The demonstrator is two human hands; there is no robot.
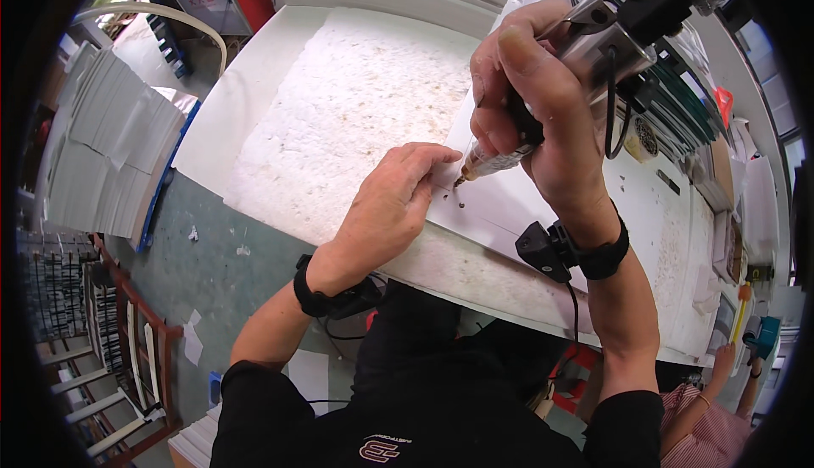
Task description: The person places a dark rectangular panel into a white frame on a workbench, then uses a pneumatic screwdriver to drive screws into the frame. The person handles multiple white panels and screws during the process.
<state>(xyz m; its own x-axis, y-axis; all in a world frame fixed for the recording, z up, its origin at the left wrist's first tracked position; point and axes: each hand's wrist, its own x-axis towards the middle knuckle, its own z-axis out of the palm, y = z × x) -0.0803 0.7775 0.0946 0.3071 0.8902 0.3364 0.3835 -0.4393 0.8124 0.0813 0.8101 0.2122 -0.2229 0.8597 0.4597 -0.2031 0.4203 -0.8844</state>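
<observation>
My right hand (543, 103) is wrapped round a power screwdriver (585, 44), a silver and black tool with a clear nose. Its bit (460, 181) points down at a white panel (492, 214) and appears to meet it. Just left of the bit, my left hand (394, 188) lies on the panel's edge, fingers stretched out and the thumb apart from them. Several small dark pieces (461, 205), perhaps screws, lie by the bit. The panel rests on a worktable with a pale, worn foam sheet (339, 95).
At left stands a stack of white boards (110, 146) on a blue base. Dark green frames (678, 95) and a small black strip (668, 181) lie at right. A co-worker's hand (723, 362) is at far lower right, near a teal tool (767, 337). A rack (127, 366) is lower left.
</observation>
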